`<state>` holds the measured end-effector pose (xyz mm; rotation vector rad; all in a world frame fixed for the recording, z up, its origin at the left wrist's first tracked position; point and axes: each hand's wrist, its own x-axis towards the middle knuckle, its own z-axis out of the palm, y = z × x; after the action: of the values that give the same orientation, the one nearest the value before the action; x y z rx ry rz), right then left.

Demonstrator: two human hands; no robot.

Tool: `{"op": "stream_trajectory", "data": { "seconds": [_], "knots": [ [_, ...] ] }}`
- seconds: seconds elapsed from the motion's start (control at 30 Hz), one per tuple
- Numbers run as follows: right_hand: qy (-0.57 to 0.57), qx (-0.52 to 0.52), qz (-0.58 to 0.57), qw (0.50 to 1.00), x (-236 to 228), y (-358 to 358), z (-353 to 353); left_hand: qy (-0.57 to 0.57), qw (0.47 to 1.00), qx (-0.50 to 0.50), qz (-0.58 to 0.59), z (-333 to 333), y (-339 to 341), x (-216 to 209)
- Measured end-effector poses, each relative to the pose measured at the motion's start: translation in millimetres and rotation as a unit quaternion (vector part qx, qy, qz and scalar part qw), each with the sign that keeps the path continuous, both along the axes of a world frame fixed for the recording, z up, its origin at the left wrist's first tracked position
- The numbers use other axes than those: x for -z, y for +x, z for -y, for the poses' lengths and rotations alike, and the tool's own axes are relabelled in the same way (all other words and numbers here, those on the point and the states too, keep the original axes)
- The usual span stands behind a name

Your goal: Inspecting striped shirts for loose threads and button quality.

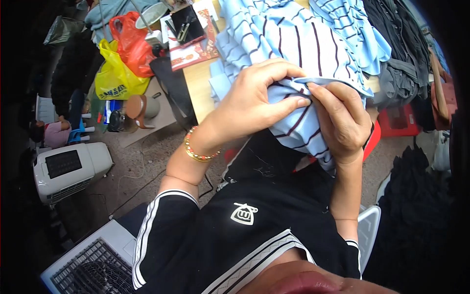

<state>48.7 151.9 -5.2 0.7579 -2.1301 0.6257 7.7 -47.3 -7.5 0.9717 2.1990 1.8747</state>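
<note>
A light blue striped cloth [293, 44], with dark stripes and a paler panel, lies bunched over the table and hangs off its near edge. My left hand [257, 95] pinches a folded edge of it between thumb and fingers. Close beside it, my right hand [342, 115] grips the same edge, fingers curled and thumb tucked against the cloth. A narrow pale band runs along the edge between both hands. Anything small between the fingertips is hidden.
The wooden table [198, 85] carries a dark flat tray [187, 25] of small tools. Left of it are red [131, 43] and yellow [117, 73] plastic bags and a brown-lidded jug [142, 109]. Dark clothes [399, 46] pile up at right. A white appliance [73, 166] stands on the floor.
</note>
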Motion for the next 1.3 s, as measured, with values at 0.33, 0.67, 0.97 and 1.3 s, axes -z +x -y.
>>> {"op": "stream_trajectory", "data": {
  "seconds": [0.33,0.67,0.97,1.3],
  "knots": [
    [-0.054,0.000,0.004,0.999,-2.9,-8.5,-2.5,0.089,0.990,-0.085,-0.065,-20.9,-2.2,9.2],
    [-0.068,-0.035,0.092,0.993,-14.4,-2.4,-8.3,0.167,0.985,-0.041,0.021,-25.8,-2.2,14.8],
    [-0.139,0.025,0.156,0.978,-18.2,2.0,-0.5,0.149,0.988,-0.007,0.024,-18.3,-3.2,16.2],
    [-0.209,-0.105,-0.087,0.968,-1.6,-18.5,4.9,0.146,0.987,-0.032,0.051,-15.4,-3.8,20.3]
  ]
}}
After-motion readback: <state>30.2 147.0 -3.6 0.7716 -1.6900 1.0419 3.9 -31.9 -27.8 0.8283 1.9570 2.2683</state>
